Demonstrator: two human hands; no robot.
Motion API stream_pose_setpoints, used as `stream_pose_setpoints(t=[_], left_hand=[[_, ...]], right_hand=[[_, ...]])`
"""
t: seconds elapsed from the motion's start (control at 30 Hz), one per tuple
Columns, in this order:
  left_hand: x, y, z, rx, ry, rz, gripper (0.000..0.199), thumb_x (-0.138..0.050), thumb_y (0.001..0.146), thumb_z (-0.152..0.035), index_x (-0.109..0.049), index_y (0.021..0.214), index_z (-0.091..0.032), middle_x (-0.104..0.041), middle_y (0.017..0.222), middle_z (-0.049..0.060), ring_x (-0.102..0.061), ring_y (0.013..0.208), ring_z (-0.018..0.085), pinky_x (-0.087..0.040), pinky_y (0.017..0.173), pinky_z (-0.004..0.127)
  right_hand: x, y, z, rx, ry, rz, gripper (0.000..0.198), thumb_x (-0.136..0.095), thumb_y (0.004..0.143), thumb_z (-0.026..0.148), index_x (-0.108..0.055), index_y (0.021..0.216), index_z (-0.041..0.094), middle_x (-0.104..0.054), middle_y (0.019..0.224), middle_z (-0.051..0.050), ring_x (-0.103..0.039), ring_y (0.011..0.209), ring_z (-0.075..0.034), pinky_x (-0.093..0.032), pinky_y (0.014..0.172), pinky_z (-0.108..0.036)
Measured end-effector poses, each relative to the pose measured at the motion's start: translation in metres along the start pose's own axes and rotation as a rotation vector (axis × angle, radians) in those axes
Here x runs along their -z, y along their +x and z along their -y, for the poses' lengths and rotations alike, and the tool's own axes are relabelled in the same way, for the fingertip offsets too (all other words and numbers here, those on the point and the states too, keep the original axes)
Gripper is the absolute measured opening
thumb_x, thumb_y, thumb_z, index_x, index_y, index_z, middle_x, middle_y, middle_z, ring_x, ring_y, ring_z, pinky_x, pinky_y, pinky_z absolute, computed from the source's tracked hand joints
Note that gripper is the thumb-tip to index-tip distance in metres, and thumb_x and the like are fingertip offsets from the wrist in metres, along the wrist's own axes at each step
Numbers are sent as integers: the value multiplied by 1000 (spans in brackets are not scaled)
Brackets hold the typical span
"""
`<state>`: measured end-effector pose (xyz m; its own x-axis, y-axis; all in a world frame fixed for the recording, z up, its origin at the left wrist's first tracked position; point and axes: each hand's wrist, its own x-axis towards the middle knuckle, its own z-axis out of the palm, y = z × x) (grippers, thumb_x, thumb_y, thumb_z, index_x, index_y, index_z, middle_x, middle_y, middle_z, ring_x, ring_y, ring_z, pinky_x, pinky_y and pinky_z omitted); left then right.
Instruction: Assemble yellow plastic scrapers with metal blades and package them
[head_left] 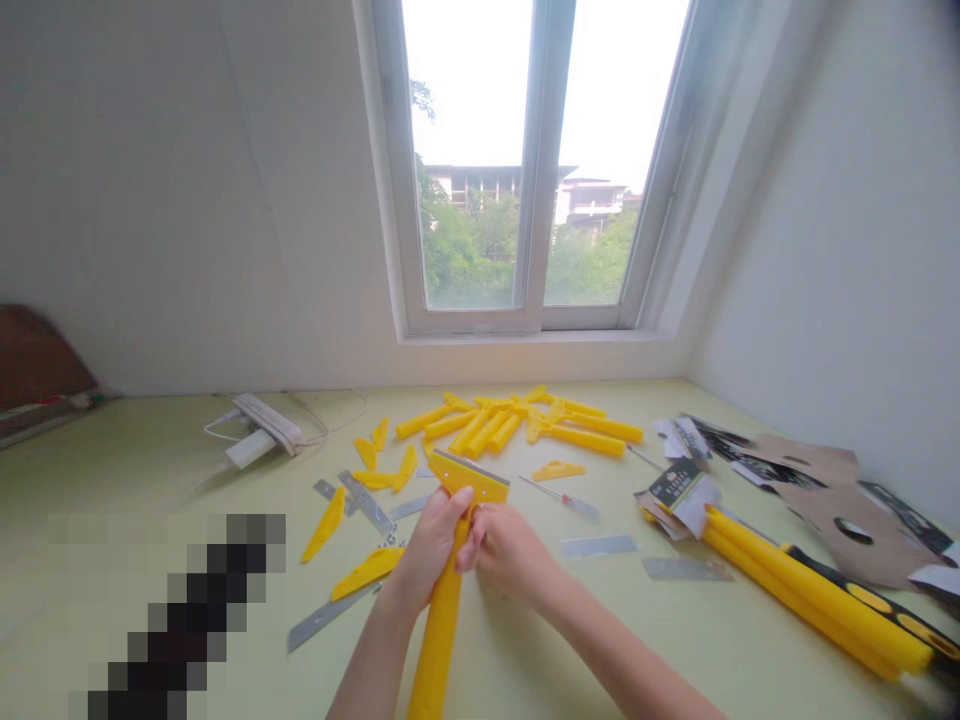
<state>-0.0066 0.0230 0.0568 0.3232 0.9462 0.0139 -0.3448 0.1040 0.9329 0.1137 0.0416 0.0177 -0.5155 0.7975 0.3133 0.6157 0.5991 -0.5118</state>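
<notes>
A yellow scraper with a long round handle points away from me, and a metal blade edge lines the far side of its wide head. My left hand is wrapped round its neck, thumb up on the base of the head. From the other side my right hand is closed against the neck and the head's near edge; its fingertips are partly hidden. To the left lie loose yellow plastic pieces, flat metal blades and small screws or nuts.
Behind the hands is a pile of yellow scraper handles. A screwdriver and more blades lie right of centre. Long yellow-handled tools and cardboard packaging occupy the right. A white power strip sits back left, below the window wall.
</notes>
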Motion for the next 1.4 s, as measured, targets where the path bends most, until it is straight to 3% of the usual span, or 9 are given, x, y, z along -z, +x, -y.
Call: stream_pose_setpoints(t=[0.17,0.57,0.67,0.77,0.93,1.13,1.27,1.4], left_hand=[[-5,1,2,8,22,-6,40,-44,83,-37,-49,51,-14,-34,30,-7,-27,26,3,-18,33,17],[-9,-2,-3,0,72,1,46,-40,84,-37,-55,50,-10,-33,29,-6,-26,26,2,-18,34,17],[-8,-1,-2,-4,82,14,45,-41,84,-38,-57,53,-10,-35,29,-6,-26,26,2,-19,34,17],[-7,-1,-2,15,87,38,45,-41,84,-39,-57,54,-10,-36,30,-5,-27,27,3,-20,34,17],[-8,-1,0,11,99,13,47,-40,83,-43,-55,52,-11,-35,30,-5,-26,27,3,-20,35,18],[-8,-1,1,3,121,-3,47,-38,83,-44,-53,52,-12,-36,30,-5,-27,28,3,-20,35,18],[-10,-1,-1,19,132,19,46,-41,83,-45,-52,53,-12,-37,30,-5,-27,29,4,-22,36,18],[-12,-1,-1,12,140,-4,45,-41,82,-47,-52,55,-13,-36,29,-6,-27,29,4,-21,36,18]], right_hand=[[2,-4,-9,-64,134,-28,25,-44,72,7,-62,62,20,-69,69,0,-62,71,-14,-43,72,-23],[4,-3,-11,-21,259,-45,30,-41,66,2,-60,54,21,-68,64,2,-62,74,-15,-42,78,-24],[18,-1,-15,-45,310,-161,21,-47,69,8,-61,58,20,-66,68,1,-59,72,-15,-42,76,-26],[42,4,-26,-201,369,-348,8,-56,67,17,-64,66,19,-64,67,0,-56,67,-17,-42,68,-29],[75,9,-39,-326,535,-413,17,-61,69,33,-64,74,17,-66,72,-4,-59,68,-18,-43,62,-28],[74,-4,-24,-418,955,-505,25,-73,60,37,-65,75,18,-64,75,-3,-54,70,-15,-39,62,-26],[72,-15,-12,-412,986,-514,26,-73,61,38,-64,74,18,-62,74,-2,-51,67,-14,-38,60,-25],[74,-20,-7,-365,918,-567,23,-71,65,38,-64,75,19,-63,79,-3,-54,78,-17,-41,70,-28]])
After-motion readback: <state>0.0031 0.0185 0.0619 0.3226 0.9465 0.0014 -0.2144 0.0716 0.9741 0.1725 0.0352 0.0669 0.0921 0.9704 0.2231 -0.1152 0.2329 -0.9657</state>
